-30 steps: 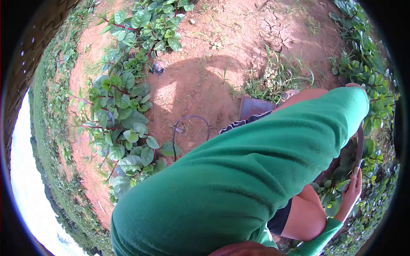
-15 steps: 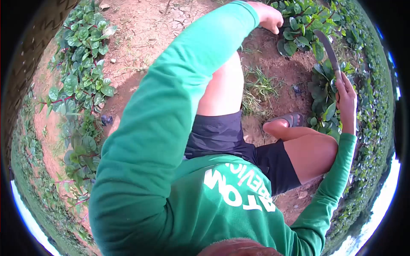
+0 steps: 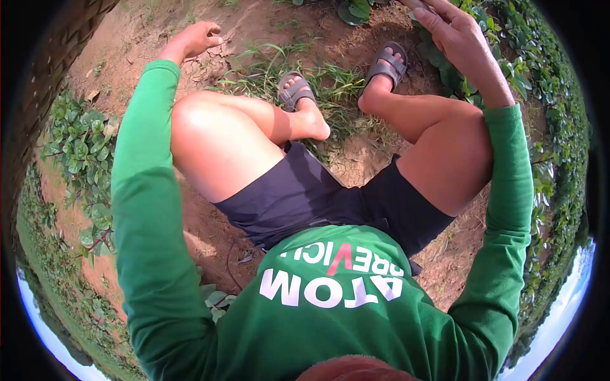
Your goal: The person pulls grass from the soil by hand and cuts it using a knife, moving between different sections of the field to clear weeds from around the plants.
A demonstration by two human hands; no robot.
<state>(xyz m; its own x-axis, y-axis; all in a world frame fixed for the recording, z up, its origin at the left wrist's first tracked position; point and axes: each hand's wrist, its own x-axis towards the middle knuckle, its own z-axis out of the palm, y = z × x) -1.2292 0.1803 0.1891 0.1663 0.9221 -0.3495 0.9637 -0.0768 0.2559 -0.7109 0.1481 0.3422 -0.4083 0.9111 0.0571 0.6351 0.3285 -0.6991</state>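
My left hand (image 3: 200, 39) hangs over bare soil at the upper left, fingers loosely bent with a small gap between thumb and fingers. Nothing shows in it. At the top right edge, my right hand (image 3: 454, 33) grips a knife (image 3: 412, 4); only a short piece of the knife shows, and its long blade is outside the frame. Leafy plants (image 3: 448, 66) grow just below and beside my right hand.
My sandalled feet (image 3: 297, 92) stand on grass (image 3: 337, 95) and reddish soil (image 3: 248, 25). A row of green plants (image 3: 79, 140) runs along the left, and a denser row (image 3: 565, 127) along the right. A woven brim (image 3: 44, 70) covers the upper left edge.
My left hand has drawn back from the plants at the top and swung left over soil. My right hand has moved up with the knife, whose blade has left the frame. Both feet now show.
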